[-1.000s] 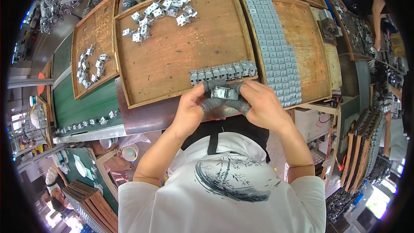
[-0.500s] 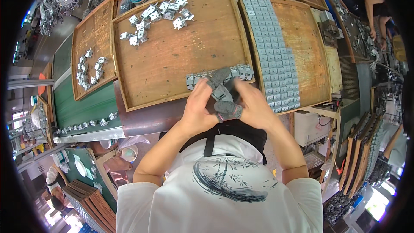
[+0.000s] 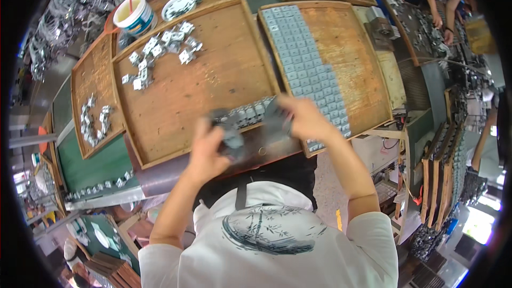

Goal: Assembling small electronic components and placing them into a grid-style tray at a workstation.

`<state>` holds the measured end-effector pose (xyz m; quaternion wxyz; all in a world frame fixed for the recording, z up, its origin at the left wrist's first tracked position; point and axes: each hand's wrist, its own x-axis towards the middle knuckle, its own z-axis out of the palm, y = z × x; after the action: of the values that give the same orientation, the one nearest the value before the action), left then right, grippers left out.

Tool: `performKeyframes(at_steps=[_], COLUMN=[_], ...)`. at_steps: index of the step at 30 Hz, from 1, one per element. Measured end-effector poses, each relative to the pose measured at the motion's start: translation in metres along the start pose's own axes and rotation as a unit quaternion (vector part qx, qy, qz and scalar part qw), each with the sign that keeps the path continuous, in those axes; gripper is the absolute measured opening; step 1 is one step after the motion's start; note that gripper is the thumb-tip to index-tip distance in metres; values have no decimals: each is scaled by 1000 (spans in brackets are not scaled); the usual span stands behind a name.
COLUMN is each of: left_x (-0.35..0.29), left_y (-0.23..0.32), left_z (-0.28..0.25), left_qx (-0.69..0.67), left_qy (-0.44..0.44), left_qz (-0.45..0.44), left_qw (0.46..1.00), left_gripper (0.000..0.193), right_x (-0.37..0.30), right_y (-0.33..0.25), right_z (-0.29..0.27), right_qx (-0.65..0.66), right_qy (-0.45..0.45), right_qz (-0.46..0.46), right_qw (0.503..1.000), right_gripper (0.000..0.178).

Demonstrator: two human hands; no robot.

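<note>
My left hand [image 3: 209, 148] and my right hand [image 3: 306, 120] are apart at the near edge of the wooden tray [image 3: 213, 82]. Dark grey coverings wrap the fingers of both. Motion smears those fingers, so whether either hand holds anything cannot be made out. Between them, a row of small grey metal-looking blocks [image 3: 250, 114] lies along the tray's near rim. My left fingers are by the row's left end, my right fingers by its right end. Farther back in the same tray lies a loose group of small silvery parts [image 3: 156, 48].
To the right, a second wooden tray [image 3: 357, 64] holds tight rows of grey blocks [image 3: 304, 56]. A white tub [image 3: 136, 18] and a shallow white dish [image 3: 178, 6] stand behind. At left, a smaller tray [image 3: 98, 88] carries silvery parts. Another person's hands [image 3: 442, 26] work at far right.
My hands were close together around a grey part; now they have separated, left hand leftward, right hand slightly rightward. The grey part can no longer be made out. The whole view has shifted and tilted.
</note>
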<state>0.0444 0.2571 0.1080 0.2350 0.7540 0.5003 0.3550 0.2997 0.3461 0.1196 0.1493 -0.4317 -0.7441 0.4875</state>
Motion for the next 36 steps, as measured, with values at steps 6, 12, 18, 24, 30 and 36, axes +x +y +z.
performKeyframes(at_steps=[6, 12, 18, 24, 30, 36], left_x=[-58, -48, -56, -156, -216, -192], left_y=[-107, -110, -109, -116, -140, -116], left_z=[-49, -33, -25, -133, -167, -157], left_qx=[-126, -232, -169, 347, 361, 257], left_qy=[25, -114, -58, 222, 65, 268], left_qz=[-322, -385, -290, -454, -661, -573], left_qw=[938, 886, 940, 790, 655, 731], left_gripper=[33, 56, 56, 29, 40, 45], right_x=[30, 44, 34, 8, 12, 5], right_y=[161, 204, 281, 150, 81, 42], right_z=[-101, -103, -140, -97, -6, 39], right_qx=[-273, -38, -103, 249, 409, 288], right_qy=[335, 258, 301, 404, 319, 257], right_qz=[210, 197, 273, 117, 30, -3], right_qw=[877, 945, 908, 873, 854, 923], right_gripper=[38, 40, 32, 33, 33, 25])
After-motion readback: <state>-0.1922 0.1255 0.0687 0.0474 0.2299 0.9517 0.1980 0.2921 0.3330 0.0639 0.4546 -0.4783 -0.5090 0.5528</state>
